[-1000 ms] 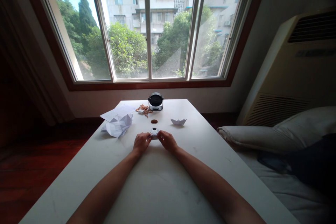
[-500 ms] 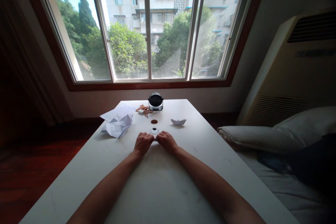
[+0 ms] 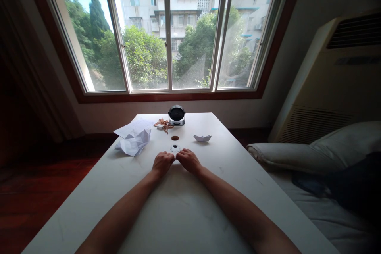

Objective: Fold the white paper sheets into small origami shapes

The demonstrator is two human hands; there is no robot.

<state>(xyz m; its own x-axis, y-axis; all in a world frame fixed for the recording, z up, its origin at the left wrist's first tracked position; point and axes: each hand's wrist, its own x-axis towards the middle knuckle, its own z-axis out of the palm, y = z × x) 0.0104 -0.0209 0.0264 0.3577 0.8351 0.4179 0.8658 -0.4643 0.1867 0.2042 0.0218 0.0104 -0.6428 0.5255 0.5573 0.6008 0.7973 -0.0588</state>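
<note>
My left hand and my right hand rest on the white table side by side, with curled fingers whose tips meet in the middle. Whatever lies between the fingertips is too small to make out. Just beyond the fingertips sits a small white round disc with a dark centre, apart from both hands. A brown disc lies a little farther out.
A white paper boat stands to the right of the discs. Crumpled white paper and a flat sheet lie at the left. A small round device and an orange cord are at the far edge. A bed flanks the table's right side.
One second ago both hands were around the white disc. They have since drawn back a little toward me, and the disc lies free on the table.
</note>
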